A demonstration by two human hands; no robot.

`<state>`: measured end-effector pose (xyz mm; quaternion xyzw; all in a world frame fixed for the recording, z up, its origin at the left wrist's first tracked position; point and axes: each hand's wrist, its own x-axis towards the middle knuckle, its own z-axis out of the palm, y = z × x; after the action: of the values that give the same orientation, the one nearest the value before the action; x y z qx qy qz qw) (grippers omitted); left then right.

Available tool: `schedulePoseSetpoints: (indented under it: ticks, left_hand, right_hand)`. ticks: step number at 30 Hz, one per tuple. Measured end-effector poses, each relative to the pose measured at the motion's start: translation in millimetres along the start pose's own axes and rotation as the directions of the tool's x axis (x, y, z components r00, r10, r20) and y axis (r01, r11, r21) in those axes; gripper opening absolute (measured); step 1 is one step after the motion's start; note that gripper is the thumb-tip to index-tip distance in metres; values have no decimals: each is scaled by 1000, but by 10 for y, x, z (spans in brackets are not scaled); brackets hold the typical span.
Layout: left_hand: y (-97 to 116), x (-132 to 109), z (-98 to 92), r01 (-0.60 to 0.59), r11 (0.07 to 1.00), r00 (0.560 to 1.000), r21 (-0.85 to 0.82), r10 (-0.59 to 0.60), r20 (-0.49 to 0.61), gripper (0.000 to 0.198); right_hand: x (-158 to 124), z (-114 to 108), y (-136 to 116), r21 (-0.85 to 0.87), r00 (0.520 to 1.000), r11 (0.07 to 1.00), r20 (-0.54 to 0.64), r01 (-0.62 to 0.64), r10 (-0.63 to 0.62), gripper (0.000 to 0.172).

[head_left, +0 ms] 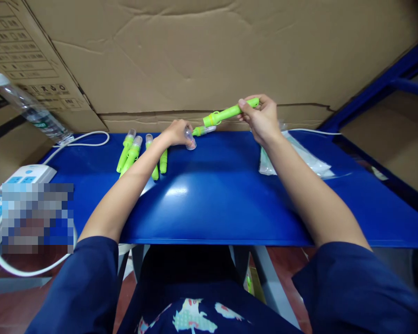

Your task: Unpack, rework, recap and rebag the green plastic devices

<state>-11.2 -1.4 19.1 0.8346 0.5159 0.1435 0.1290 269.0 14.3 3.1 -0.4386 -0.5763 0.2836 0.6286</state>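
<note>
My right hand (264, 119) is closed around the thick end of a bright green plastic stick (227, 113). The stick is held above the table, tilted, its open-looking end with a yellow ring and small loop pointing left. My left hand (176, 133) pinches a clear plastic cap (191, 141), low over the table and apart from the stick. Just behind the cap lies a smaller green piece with a clear end (205, 130). Beside my left forearm lie several green sticks with clear caps (126, 152), partly hidden by the arm.
Beside my right forearm lies a clear plastic bag (310, 157) on the blue table (209, 199). At the left are a white power strip (38, 175) with cables and a leaning plastic bottle (35, 113). A cardboard wall (188, 60) stands behind, a blue metal frame (372, 88) at the right.
</note>
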Motion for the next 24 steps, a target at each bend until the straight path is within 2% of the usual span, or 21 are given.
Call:
schedulePoseSetpoints:
  ticks: [3,6,9,12,13,15,17,19,21,24]
  left_hand:
    - [36,82,47,-8,999,1000,-51,7,-24,47]
    - [45,87,22,-36,985,995,-171,20,-95,48]
    - [46,-14,-104,-84,961,976,-265,26,-218,59]
    - [-14,-164,-260,-85,959,944,-271,-10,-329,62]
    - [-54,-203,-294,-68,964,944,-259,-21,-328,61]
    - [-152,-247,-310,-14,973,972,-230,-40,-230,57]
    - [-243,-245,-256,45,979,995,-199,-62,-81,55]
    - [-293,-219,-166,71,987,998,-142,-70,11,56]
    - [-298,-192,-90,72,995,997,-64,-70,25,60]
    - [-294,-161,-80,54,998,998,-10,-55,-11,80]
  right_hand:
    - [45,-22,80,-44,999,998,4,33,-33,61]
    - [63,-39,71,-113,998,991,0,70,-70,70]
    - [7,-21,-85,-178,996,981,-18,78,-82,83]
    - [-97,32,-318,-283,996,955,49,82,-71,88]
    - [-127,50,-380,-312,995,946,80,88,-66,89]
    - [-161,75,-438,-341,990,934,122,105,-67,91]
    - [-149,75,-386,-350,988,929,136,120,-76,92]
    - [-100,53,-246,-320,990,939,99,123,-96,92]
    - [-34,14,-82,-228,993,967,8,113,-115,92]
    - [49,-58,82,-132,991,986,-70,101,-111,85]
